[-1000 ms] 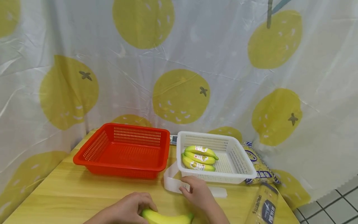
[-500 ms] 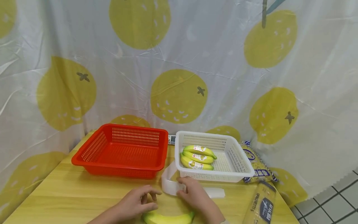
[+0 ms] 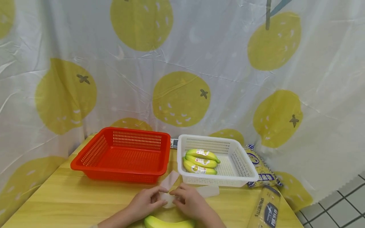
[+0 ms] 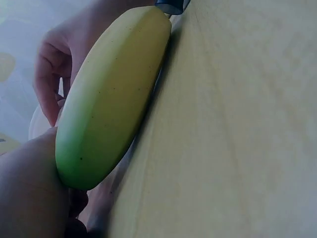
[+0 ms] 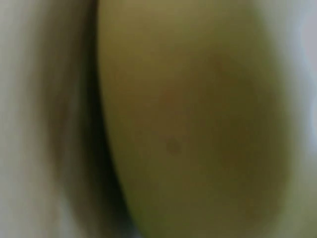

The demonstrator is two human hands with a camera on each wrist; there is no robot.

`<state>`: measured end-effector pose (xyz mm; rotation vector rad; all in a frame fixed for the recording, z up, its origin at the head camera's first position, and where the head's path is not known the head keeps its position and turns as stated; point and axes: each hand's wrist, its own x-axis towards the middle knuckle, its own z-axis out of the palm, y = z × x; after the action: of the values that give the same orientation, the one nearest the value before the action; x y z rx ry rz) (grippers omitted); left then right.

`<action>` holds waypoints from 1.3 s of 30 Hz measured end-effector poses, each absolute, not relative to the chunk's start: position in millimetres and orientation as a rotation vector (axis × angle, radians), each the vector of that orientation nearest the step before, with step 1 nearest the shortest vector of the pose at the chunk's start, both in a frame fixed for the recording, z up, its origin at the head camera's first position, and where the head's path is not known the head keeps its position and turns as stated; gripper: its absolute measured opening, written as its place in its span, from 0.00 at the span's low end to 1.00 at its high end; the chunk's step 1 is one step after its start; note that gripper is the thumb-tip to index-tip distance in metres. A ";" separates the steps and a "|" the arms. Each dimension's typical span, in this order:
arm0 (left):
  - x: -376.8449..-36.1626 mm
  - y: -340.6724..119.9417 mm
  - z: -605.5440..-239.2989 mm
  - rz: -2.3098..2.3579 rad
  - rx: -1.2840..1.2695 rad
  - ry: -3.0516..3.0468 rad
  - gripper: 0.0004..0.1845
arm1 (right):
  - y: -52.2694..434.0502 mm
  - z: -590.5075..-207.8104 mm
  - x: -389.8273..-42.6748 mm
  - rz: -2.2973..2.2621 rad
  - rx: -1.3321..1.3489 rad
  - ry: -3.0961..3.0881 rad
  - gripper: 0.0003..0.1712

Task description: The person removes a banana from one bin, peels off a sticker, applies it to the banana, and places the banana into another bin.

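Observation:
Both hands meet near the table's front edge, pinching a strip of white foam wrap (image 3: pixel 170 181). My left hand (image 3: pixel 146 200) holds its left side and my right hand (image 3: pixel 186 198) its right side; the strip trails off right toward the white basket. A loose yellow-green banana (image 3: pixel 168 223) lies on the table just below the hands and fills the left wrist view as banana (image 4: pixel 111 99). The right wrist view is a blurred yellow close-up. The white basket (image 3: pixel 245 166) holds three labelled bananas (image 3: pixel 201 161).
An empty red basket (image 3: pixel 85 161) stands left of the white one on the wooden table (image 3: pixel 71 196). A spaghetti pack (image 3: pixel 265 209) lies at the front right and a yellow bag (image 3: pixel 263 172) behind it. A lemon-print curtain hangs at the back.
My left hand let go of the loose banana and moved up to the foam strip. The right hand drew the strip toward the middle, and both now pinch it.

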<state>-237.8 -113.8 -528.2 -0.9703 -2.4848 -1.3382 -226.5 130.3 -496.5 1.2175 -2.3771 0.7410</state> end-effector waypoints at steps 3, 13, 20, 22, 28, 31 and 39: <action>-238.8 -114.0 -528.6 -1.330 -0.935 -2.473 0.05 | 132.0 -495.9 -225.5 0.760 1.212 -2.409 0.16; -239.1 -118.7 -528.7 -1.326 -0.742 -2.444 0.07 | 151.2 -488.4 -225.9 0.818 0.853 -2.737 0.18; -239.9 -121.6 -528.1 -1.327 -0.581 -2.495 0.10 | 161.5 -485.2 -228.4 0.873 0.580 -2.929 0.15; -240.6 -121.9 -526.9 -1.325 -0.536 -2.513 0.10 | 164.0 -485.0 -229.3 0.895 0.571 -2.922 0.10; -241.6 -122.8 -525.2 -1.369 -0.450 -2.541 0.08 | 167.5 -484.4 -230.5 1.114 0.715 -2.817 0.08; -242.1 -122.5 -525.3 -1.422 -0.473 -2.486 0.10 | 165.6 -482.6 -228.5 1.234 0.763 -2.774 0.10; -237.7 -117.5 -529.9 -1.398 -0.977 -2.118 0.15 | 153.2 -487.0 -223.3 1.224 0.732 -2.754 0.13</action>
<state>-237.7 -117.5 -529.9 -0.9769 -2.1184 -1.3980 -223.3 153.2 -487.0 0.7323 -2.7541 1.2241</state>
